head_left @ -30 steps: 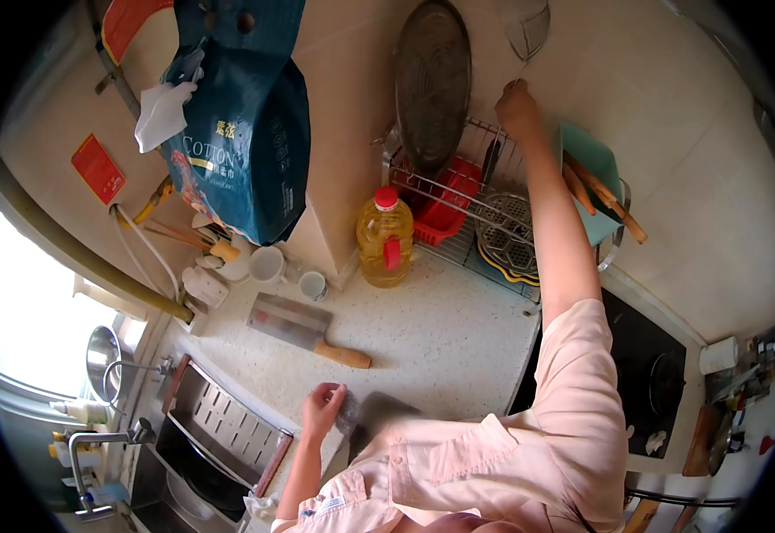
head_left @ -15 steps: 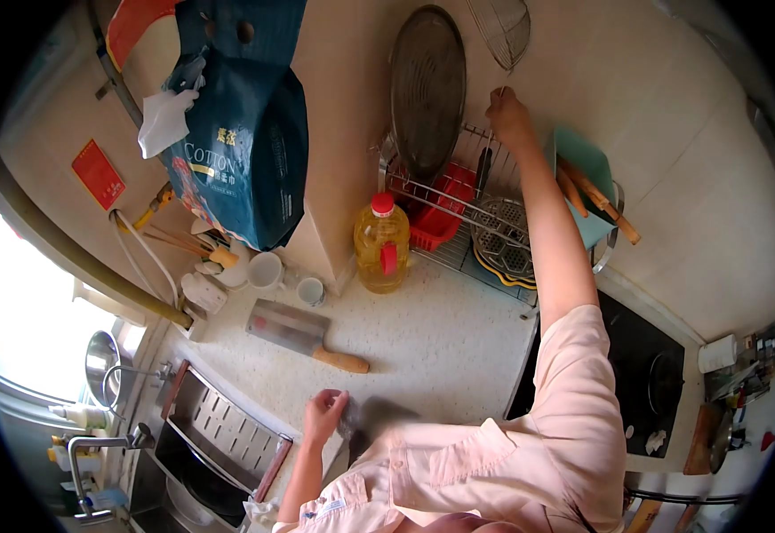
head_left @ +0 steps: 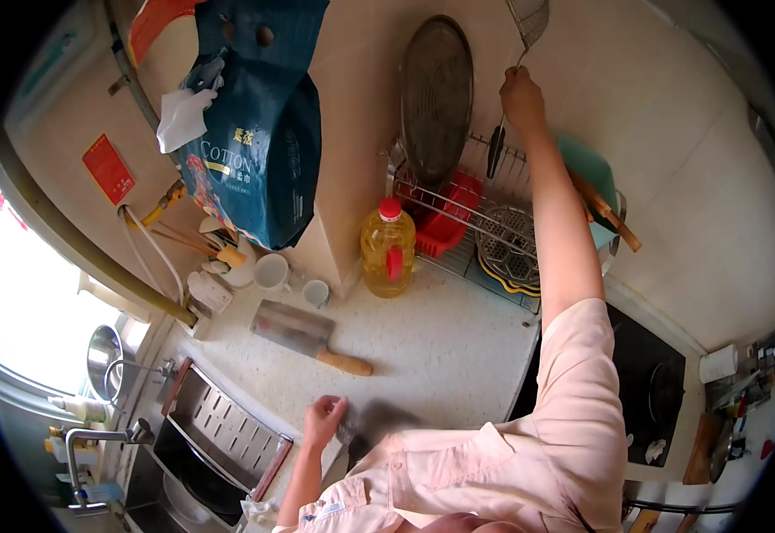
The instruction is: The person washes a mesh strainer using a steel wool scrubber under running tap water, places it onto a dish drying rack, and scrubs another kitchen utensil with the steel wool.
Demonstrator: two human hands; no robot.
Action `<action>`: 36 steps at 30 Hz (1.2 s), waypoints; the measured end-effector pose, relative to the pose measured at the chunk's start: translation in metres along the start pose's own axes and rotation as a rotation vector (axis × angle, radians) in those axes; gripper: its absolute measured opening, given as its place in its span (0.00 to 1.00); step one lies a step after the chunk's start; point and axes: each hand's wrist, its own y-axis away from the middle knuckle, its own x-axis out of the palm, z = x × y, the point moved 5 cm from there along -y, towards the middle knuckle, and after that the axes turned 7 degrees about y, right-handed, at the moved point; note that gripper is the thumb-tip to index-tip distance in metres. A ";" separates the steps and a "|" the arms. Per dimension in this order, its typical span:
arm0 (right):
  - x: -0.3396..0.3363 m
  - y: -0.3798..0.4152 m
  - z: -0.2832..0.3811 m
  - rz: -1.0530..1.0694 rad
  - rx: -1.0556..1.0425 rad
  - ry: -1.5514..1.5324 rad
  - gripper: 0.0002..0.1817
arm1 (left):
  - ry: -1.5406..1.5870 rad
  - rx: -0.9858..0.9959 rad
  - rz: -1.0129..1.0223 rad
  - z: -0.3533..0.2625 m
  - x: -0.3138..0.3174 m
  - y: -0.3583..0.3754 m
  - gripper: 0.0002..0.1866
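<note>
My right hand (head_left: 523, 96) is raised high above the dish rack, its fingers closed around the thin metal shaft of a wire mesh skimmer (head_left: 531, 21). The skimmer's mesh head points up past the top of the view. Its black handle end (head_left: 495, 153) hangs below the hand, in front of the rack. Close to my body, over the counter's near edge, my left hand (head_left: 323, 421) has curled fingers; whether they hold anything is hidden. A cleaver (head_left: 294, 333) with a wooden handle lies on the counter beyond that hand.
The wire dish rack (head_left: 459, 258) holds a red basket (head_left: 450, 226) and a round lid (head_left: 437, 98). An oil bottle (head_left: 387, 253) stands beside it. A green utensil holder (head_left: 583, 155) is on the right, near the black stove (head_left: 641, 364). The sink (head_left: 152, 484) is lower left.
My right hand has risen with the skimmer, whose black handle end now hangs higher above the rack. My left hand has barely moved, its fingers slightly more curled.
</note>
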 end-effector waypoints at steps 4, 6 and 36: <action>0.015 -0.004 -0.005 0.027 0.010 0.052 0.17 | -0.008 -0.015 -0.011 0.002 0.001 0.003 0.19; 0.022 -0.007 -0.008 0.041 0.018 0.048 0.17 | -0.029 -0.011 -0.020 0.000 -0.001 0.004 0.19; 0.008 -0.010 0.031 0.009 -0.054 0.008 0.21 | -0.060 -0.081 0.007 -0.005 0.007 0.006 0.20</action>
